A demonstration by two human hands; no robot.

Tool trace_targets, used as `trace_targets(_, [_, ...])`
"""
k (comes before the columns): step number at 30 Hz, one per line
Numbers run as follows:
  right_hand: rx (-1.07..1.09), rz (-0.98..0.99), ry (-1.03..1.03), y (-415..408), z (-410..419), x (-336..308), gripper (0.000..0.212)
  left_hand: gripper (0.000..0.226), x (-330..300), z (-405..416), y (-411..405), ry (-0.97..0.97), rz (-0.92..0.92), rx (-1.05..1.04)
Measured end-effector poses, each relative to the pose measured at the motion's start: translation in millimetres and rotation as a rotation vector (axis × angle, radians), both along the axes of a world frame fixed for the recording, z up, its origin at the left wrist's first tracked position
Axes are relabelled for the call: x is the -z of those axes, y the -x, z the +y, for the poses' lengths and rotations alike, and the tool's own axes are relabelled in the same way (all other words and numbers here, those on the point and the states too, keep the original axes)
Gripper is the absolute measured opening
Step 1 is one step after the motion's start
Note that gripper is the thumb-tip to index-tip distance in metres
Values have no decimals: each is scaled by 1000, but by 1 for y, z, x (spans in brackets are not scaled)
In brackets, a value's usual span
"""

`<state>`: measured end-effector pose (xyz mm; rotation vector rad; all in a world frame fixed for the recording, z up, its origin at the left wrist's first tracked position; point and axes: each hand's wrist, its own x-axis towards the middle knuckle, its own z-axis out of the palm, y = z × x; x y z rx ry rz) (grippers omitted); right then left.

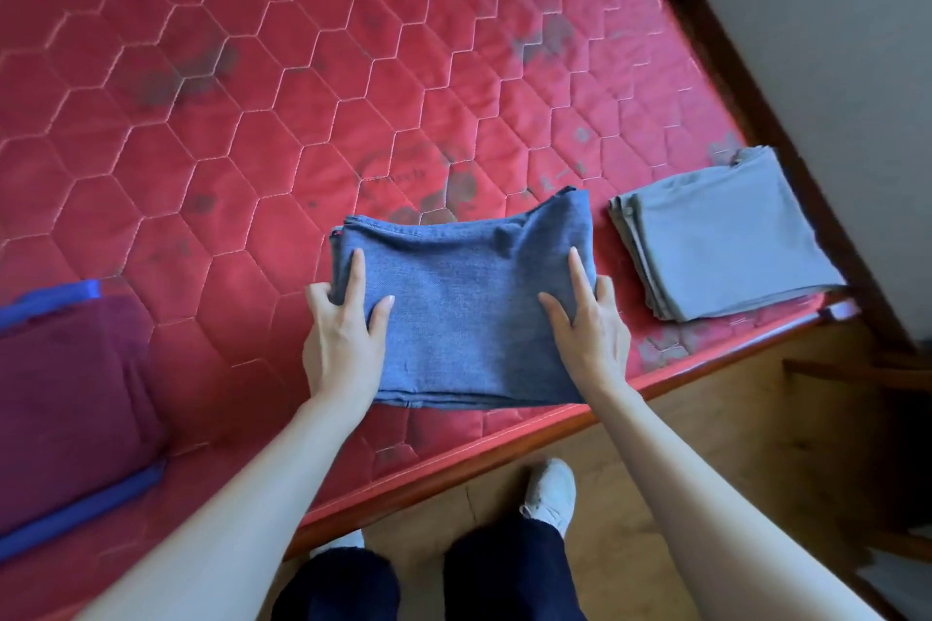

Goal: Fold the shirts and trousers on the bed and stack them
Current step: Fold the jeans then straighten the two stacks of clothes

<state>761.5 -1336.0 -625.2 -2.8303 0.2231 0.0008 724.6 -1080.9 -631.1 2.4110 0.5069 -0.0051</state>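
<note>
A folded pair of blue denim trousers (464, 308) lies on the red quilted mattress (242, 106), near its front edge. My left hand (343, 333) holds the bundle's left side, index finger and thumb on top, the other fingers curled round the edge. My right hand (590, 333) grips the right side the same way. To the right, at the mattress corner, lies a folded grey garment (726, 237), apart from the trousers. A maroon garment with blue trim (65, 398) lies at the far left.
The wooden bed frame edge (504, 449) runs diagonally below the trousers. My legs and a light shoe (552, 489) stand on the wooden floor (706, 419). A pale wall (832, 40) borders the bed on the right.
</note>
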Motion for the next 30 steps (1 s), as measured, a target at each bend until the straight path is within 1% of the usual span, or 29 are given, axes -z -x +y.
trace_targets(7, [27, -59, 5, -60, -135, -27, 65, 63, -20, -135, -63, 34, -64, 41])
trace_targets(11, [-16, -98, 14, -99, -223, -33, 64, 63, -26, -225, -94, 22, -62, 17])
trace_targets(15, [-68, -91, 29, -133, -308, -40, 65, 63, -29, -313, -119, 13, -31, -24])
trace_targets(19, [-80, -43, 49, -162, -381, -45, 66, 63, -28, -388, -141, 15, -20, -46])
trace_targets(24, [-116, -22, 52, -188, -438, -25, 65, 63, -18, -446, -159, 9, -13, -82])
trace_targets(27, [-160, -31, 41, -200, -456, -5, 65, 63, -8, -465, -161, 1, -24, -92])
trace_targets(30, [-177, 26, 17, -207, -465, 14, 65, 63, 6, -474, -160, 8, 6, -119])
